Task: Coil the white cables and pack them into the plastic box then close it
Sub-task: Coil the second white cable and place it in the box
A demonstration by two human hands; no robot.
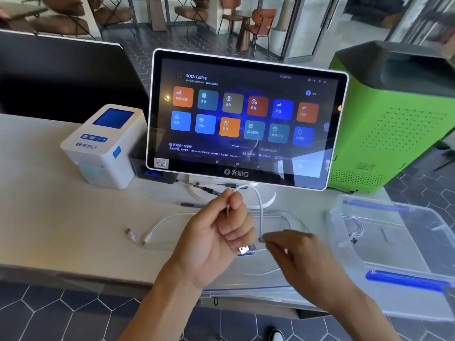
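Two hands (pixel 216 232) (pixel 290 252) hold one white cable (pixel 259 207).

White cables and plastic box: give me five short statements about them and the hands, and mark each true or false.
1. The left hand grips a white cable that loops over to the right hand. True.
2. The plastic box is shut with its lid on. False: it stands open at the right, and the clear lid lies on the counter under the hands.
3. A second white cable lies loose on the counter, left of the hands. True.
4. The box holds nothing. False: a coiled white cable already lies inside.
5. The touchscreen behind the hands is switched off. False: it shows coloured app tiles.
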